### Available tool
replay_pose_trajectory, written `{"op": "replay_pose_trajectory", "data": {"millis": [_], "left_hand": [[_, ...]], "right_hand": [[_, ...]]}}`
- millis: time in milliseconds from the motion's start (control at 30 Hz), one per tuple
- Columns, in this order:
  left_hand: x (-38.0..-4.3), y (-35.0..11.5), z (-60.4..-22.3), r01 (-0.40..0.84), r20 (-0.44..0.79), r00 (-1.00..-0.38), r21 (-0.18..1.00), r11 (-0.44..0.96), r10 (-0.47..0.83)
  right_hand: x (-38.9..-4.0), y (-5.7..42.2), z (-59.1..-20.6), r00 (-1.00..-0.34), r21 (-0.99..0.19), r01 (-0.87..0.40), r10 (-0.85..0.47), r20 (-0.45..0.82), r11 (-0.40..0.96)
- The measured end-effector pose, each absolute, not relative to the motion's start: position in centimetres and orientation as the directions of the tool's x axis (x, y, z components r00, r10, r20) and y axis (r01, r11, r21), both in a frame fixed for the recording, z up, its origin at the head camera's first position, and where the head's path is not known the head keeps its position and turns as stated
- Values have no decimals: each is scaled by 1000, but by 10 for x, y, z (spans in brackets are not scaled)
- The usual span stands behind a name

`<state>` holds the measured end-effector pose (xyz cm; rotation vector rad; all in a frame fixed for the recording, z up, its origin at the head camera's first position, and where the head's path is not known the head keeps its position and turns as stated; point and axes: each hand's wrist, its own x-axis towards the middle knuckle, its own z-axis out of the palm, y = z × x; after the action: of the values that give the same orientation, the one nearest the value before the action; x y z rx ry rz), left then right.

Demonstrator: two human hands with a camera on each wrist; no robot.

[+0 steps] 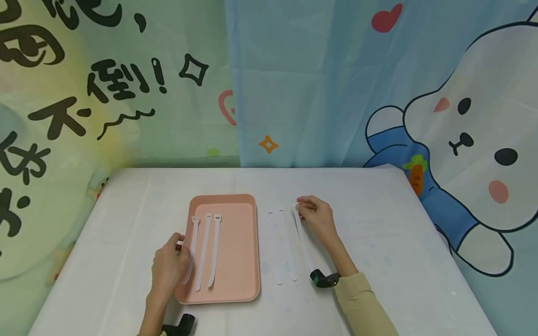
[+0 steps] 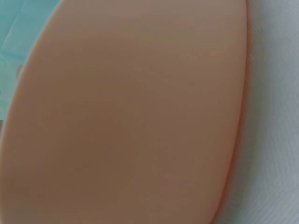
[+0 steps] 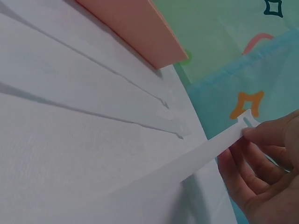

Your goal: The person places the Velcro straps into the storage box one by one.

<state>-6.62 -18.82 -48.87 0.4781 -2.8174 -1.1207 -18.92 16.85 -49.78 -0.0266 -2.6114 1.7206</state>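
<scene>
My right hand (image 1: 317,219) pinches the slotted end of a thin white strap (image 3: 205,156) between thumb and fingers. That end is raised off the table, and the strap slants down toward the wrist. Two similar white straps (image 1: 275,247) lie flat just to its left, slotted ends away from me. At the left edge of the pink tray (image 1: 235,261), my left hand (image 1: 168,266) grips the rim with curled fingers. Inside the tray, three white straps (image 1: 215,252) lie side by side in its left half. The left wrist view is filled by the tray's side; no fingers show there.
A white cloth (image 1: 403,261) covers the table. Behind it hangs a printed curtain (image 1: 294,93) with a cartoon bear and lettering. A small black camera (image 1: 323,279) sits on the right wrist, and another (image 1: 180,325) on the left.
</scene>
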Motion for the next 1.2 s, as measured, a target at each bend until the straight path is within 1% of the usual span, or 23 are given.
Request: {"op": "replay_pose_trajectory", "data": {"millis": [167,300,767,1100,1200], "left_hand": [[-65,-188,-488,-264,-51,-948,677,687,-315],[-65,-189,-489,-262,-49,-948,678,687,-314],[-65,-188,-489,-257,-42,-949,675,692,-312],[-66,-187,-490,-258,-36,-948,666,700,-316],[-66,-187,-489,-261,-39,-948,665,699,-317]], "right_hand": [[-190,167,-491,-999,-920,-30,11,37,390],[-190,166,-484,-999,-929,-37,1,40,369],[-187,160,-466,-1000,-962,-9,-17,4,272],[-183,147,-457,-997,-972,15,-71,-33,236],[-183,144,-456,-994,-978,29,-100,-50,206]]}}
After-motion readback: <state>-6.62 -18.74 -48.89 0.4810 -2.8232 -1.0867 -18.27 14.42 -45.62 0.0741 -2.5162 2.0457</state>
